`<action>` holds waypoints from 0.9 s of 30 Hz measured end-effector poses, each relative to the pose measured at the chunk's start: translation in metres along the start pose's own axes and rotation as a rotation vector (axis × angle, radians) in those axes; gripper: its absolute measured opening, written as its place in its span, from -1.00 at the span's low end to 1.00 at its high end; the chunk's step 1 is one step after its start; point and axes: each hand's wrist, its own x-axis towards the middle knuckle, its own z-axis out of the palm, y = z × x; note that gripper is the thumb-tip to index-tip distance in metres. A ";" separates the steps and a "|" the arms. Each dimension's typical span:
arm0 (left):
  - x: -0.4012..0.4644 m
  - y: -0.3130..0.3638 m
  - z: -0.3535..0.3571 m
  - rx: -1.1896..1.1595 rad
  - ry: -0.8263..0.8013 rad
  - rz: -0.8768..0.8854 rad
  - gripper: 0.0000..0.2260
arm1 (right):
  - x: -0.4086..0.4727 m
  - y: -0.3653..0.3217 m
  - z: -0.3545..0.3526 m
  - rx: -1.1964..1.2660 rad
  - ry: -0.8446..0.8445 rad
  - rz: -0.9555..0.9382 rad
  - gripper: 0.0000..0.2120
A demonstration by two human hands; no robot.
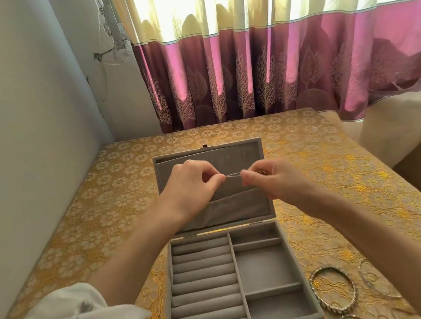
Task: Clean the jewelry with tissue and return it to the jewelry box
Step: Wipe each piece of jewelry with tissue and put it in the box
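backlit curtain [267,38] | white wall [18,135] | gold floral table [122,174]

No legible text, label, brand, number or sign appears in the head view. The tablecloth [315,158] and the curtain [272,71] carry ornamental patterns only, flowers on the one and trees and leaves on the other, with no characters. The grey jewelry box [301,277] shows plain lining without markings.
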 end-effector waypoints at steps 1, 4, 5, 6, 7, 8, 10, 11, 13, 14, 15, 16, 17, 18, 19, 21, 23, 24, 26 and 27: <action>0.005 -0.001 0.004 -0.005 0.030 -0.007 -0.83 | 0.007 0.000 -0.001 -0.056 0.010 -0.024 -0.72; 0.021 -0.002 0.013 0.000 0.128 -0.027 -0.83 | 0.024 0.004 -0.003 -0.206 0.041 -0.098 -0.68; 0.025 -0.002 0.016 0.011 0.157 -0.034 -0.82 | 0.029 0.007 -0.003 -0.265 0.064 -0.117 -0.69; 0.028 -0.001 0.018 0.032 0.182 -0.040 -0.81 | 0.034 0.010 -0.004 -0.320 0.105 -0.134 -0.69; 0.030 0.000 0.020 0.064 0.209 -0.044 -0.80 | 0.039 0.013 -0.004 -0.361 0.163 -0.149 -0.69; 0.032 0.002 0.022 0.104 0.237 -0.048 -0.79 | 0.043 0.015 -0.003 -0.385 0.229 -0.159 -0.68; 0.036 0.005 0.026 0.195 0.287 -0.063 -0.77 | 0.052 0.017 0.001 -0.423 0.345 -0.163 -0.67; 0.038 0.006 0.028 0.239 0.302 -0.072 -0.76 | 0.056 0.017 0.003 -0.445 0.387 -0.161 -0.67; 0.042 0.007 0.032 0.310 0.314 -0.084 -0.74 | 0.062 0.017 0.008 -0.463 0.434 -0.136 -0.68; 0.043 0.006 0.034 0.336 0.314 -0.088 -0.73 | 0.064 0.017 0.010 -0.465 0.442 -0.118 -0.69; 0.043 0.006 0.036 0.355 0.309 -0.091 -0.73 | 0.066 0.017 0.012 -0.465 0.444 -0.097 -0.68; 0.042 0.005 0.038 0.370 0.301 -0.093 -0.73 | 0.067 0.019 0.014 -0.462 0.445 -0.077 -0.67; 0.041 0.005 0.040 0.381 0.293 -0.090 -0.73 | 0.068 0.021 0.016 -0.457 0.442 -0.057 -0.66; 0.039 0.004 0.041 0.388 0.282 -0.088 -0.74 | 0.067 0.023 0.018 -0.454 0.435 -0.039 -0.66; 0.036 0.003 0.042 0.389 0.271 -0.084 -0.74 | 0.066 0.026 0.020 -0.458 0.426 -0.026 -0.67; 0.029 -0.003 0.042 0.382 0.242 -0.071 -0.76 | 0.061 0.030 0.021 -0.476 0.401 -0.020 -0.69; 0.021 -0.011 0.040 0.371 0.179 -0.054 -0.79 | 0.055 0.034 0.022 -0.485 0.376 -0.036 -0.69; 0.016 -0.015 0.039 0.364 0.131 -0.047 -0.80 | 0.052 0.036 0.023 -0.479 0.363 -0.048 -0.69; 0.008 -0.020 0.034 0.339 0.040 -0.042 -0.80 | 0.047 0.039 0.023 -0.469 0.325 -0.065 -0.72; 0.005 -0.021 0.031 0.318 0.009 -0.041 -0.80 | 0.045 0.039 0.023 -0.477 0.302 -0.069 -0.74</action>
